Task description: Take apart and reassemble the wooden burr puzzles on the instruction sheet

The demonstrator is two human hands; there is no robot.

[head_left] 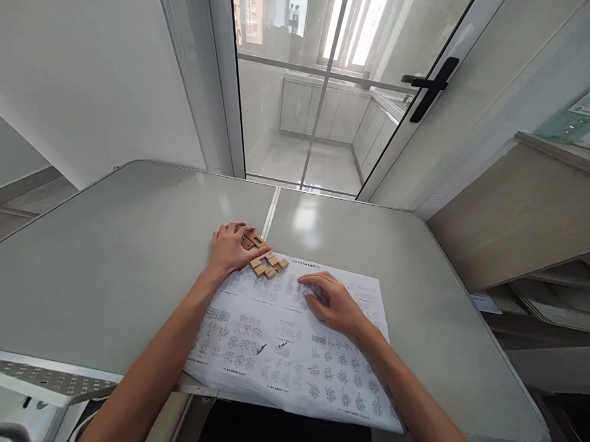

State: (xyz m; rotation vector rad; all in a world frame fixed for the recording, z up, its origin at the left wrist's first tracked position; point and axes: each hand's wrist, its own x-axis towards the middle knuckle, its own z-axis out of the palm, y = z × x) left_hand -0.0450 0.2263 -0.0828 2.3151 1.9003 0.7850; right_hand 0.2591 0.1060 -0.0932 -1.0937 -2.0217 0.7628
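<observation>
My left hand (229,249) curves over dark brown wooden puzzle pieces (259,239), its fingers along their far side and its thumb along their near side. One brown piece has a slot in it. Against these, by my thumb, lie several pale wooden blocks (269,265) joined in a loose ring at the top edge of a printed sheet (288,383). Over the upper right of the sheet rests my right hand (334,303), thumb and fingers apart and bent, with nothing in it. The sheet carries rows of small line drawings, too fine to read.
The grey table (102,258) has a pale seam (272,210) running away from me. Beyond it stands a glass door (324,105) with a black handle (432,89). A wooden shelf unit (525,211) is on the right, and a perforated white rack (44,376) at lower left.
</observation>
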